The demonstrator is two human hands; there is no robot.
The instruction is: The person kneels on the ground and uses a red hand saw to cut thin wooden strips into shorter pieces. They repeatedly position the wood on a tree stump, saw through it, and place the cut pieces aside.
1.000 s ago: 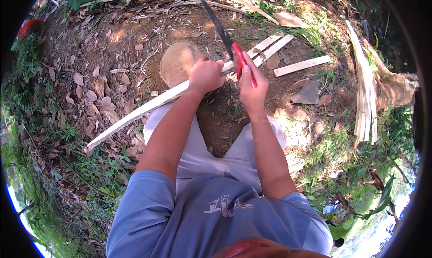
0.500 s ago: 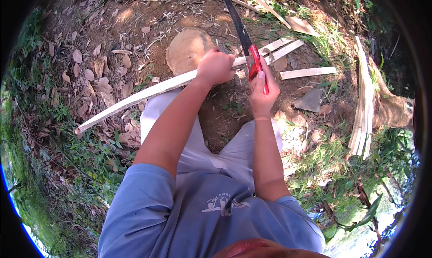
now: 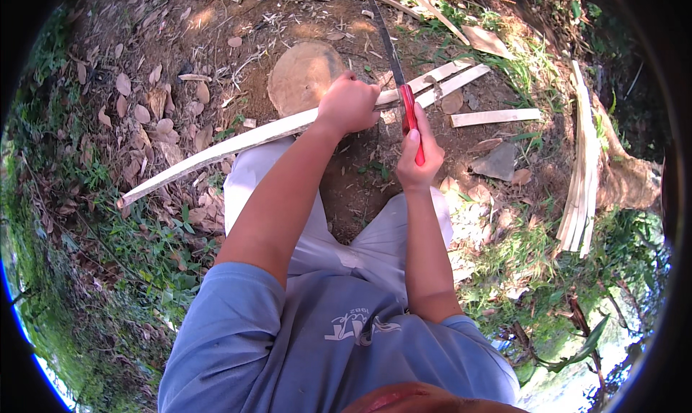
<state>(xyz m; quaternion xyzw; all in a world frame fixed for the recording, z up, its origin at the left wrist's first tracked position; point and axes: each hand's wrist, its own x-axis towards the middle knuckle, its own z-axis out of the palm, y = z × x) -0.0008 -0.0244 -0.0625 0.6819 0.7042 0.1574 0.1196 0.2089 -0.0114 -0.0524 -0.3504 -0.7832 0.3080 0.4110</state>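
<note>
From where I stand, the long pale strip of wood slants in front of the person, from about 8 o'clock up to 2 o'clock. The left hand is a fist with its grip folded tight around that wood. A second pale strip pokes out next to it at the 2 o'clock end; I can't tell if the fist has that one too.

The right hand has its grip wrapped round the red handle of a saw. The dark blade points between 11 and 12.

Half a second ago the saw showed more of its flat side. Now it has turned to look thinner, its tip swings a bit nearer 12, and the handle has slid a little toward 6. The left hand and the long wood have hardly moved. I think that means the wood is being kept steady while the saw does the moving. The saw crosses over the wood, but I can't tell if its teeth touch.

A round stump sits just past the fist at 10. Out at 2 lies a short pale piece, with a flat grey stone near it. Farther off, at 3, rests a bunch of thin strips.
</note>
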